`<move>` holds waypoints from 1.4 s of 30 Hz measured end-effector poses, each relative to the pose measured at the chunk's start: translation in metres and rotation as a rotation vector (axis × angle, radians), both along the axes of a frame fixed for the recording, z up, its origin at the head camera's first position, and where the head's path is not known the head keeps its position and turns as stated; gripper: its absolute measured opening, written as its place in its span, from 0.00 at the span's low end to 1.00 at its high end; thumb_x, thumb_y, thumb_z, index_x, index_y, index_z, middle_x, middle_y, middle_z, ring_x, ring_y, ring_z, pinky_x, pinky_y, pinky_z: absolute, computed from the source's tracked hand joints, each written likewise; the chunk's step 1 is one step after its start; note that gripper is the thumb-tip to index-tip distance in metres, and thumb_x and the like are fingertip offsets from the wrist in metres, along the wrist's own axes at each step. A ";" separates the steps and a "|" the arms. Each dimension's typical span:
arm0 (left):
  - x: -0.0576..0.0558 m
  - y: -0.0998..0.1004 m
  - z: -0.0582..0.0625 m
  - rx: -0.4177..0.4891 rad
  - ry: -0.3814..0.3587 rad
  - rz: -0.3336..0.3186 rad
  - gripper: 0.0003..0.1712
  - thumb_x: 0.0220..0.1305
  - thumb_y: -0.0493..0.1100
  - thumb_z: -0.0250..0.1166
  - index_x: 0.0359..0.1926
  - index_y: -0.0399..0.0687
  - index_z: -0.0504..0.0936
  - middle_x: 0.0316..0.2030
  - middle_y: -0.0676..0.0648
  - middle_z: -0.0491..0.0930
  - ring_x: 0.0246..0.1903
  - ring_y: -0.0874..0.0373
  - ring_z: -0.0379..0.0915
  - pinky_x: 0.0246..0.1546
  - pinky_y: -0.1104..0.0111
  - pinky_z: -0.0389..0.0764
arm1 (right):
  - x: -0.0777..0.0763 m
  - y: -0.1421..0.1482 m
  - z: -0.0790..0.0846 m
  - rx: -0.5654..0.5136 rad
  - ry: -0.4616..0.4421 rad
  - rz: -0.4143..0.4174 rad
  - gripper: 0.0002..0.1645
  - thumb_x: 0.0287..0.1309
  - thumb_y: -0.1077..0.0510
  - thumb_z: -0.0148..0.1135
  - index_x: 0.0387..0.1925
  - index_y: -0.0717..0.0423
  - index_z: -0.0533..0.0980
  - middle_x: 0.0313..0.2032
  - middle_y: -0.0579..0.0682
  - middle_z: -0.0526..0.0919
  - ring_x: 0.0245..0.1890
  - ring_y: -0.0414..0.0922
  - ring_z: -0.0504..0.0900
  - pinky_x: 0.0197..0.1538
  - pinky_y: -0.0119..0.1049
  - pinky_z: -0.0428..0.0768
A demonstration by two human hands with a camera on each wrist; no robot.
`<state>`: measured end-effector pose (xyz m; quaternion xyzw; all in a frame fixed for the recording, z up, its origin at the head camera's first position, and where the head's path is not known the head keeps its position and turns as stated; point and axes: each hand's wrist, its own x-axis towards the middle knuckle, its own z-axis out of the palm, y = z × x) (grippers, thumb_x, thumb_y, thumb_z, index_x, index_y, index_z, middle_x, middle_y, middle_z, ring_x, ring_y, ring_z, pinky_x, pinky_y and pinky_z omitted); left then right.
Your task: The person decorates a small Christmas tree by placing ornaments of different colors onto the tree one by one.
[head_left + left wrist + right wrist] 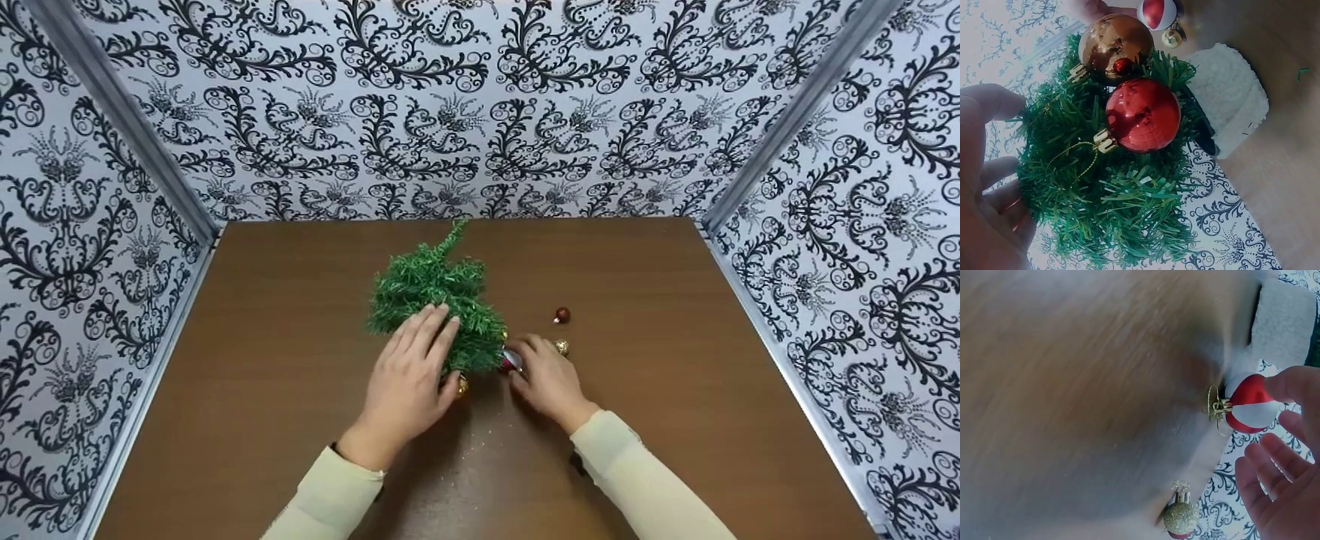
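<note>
Left hand (412,367): fingers straight on the green tree (431,289), looks springy | Right hand (551,379): thumb and index pinching the red-and-white ball (1251,405) near the fleecy white base (1230,95), over the counter (300,300) | Ball: probably light, slick, breakable; gold cap (1223,405) offers 1 firmer hold

green tree (431,289): just 1
plain red baubles (562,314): 2, one loose toward the worktop's (675,435) right edge
shiny gold bauble (1107,42): 1
red-and-white bauble (1248,404): only 1
glittery gold bauble (1181,517): 1
fuzzy white piece (1230,98): 1
hands (409,375): 2
</note>
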<state>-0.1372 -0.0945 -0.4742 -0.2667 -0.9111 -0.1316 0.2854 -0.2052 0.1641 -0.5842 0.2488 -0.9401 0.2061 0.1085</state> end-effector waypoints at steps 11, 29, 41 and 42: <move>0.000 0.000 0.002 0.000 0.014 -0.007 0.38 0.51 0.45 0.71 0.64 0.39 0.74 0.65 0.37 0.70 0.68 0.42 0.61 0.67 0.50 0.61 | -0.004 -0.002 -0.002 0.018 0.006 -0.021 0.23 0.55 0.56 0.71 0.53 0.55 0.79 0.52 0.52 0.79 0.48 0.51 0.79 0.43 0.53 0.81; 0.002 -0.006 -0.001 0.030 -0.012 0.004 0.42 0.45 0.40 0.68 0.65 0.34 0.72 0.68 0.36 0.65 0.69 0.43 0.58 0.70 0.54 0.57 | -0.003 -0.002 0.004 0.037 -0.041 -0.058 0.22 0.57 0.54 0.70 0.54 0.53 0.80 0.48 0.52 0.79 0.47 0.53 0.79 0.42 0.55 0.81; 0.005 -0.006 -0.003 0.068 -0.006 0.068 0.42 0.49 0.43 0.68 0.67 0.36 0.70 0.70 0.37 0.64 0.71 0.43 0.56 0.69 0.52 0.57 | -0.005 -0.001 0.003 0.024 -0.042 -0.073 0.22 0.56 0.54 0.71 0.52 0.56 0.80 0.47 0.53 0.80 0.46 0.55 0.81 0.46 0.55 0.80; 0.005 -0.006 -0.004 0.069 -0.006 0.074 0.42 0.49 0.43 0.68 0.67 0.36 0.70 0.70 0.36 0.64 0.71 0.43 0.56 0.69 0.52 0.57 | -0.006 0.000 0.003 0.026 -0.041 -0.074 0.22 0.56 0.54 0.71 0.52 0.56 0.80 0.48 0.53 0.80 0.47 0.55 0.81 0.46 0.55 0.80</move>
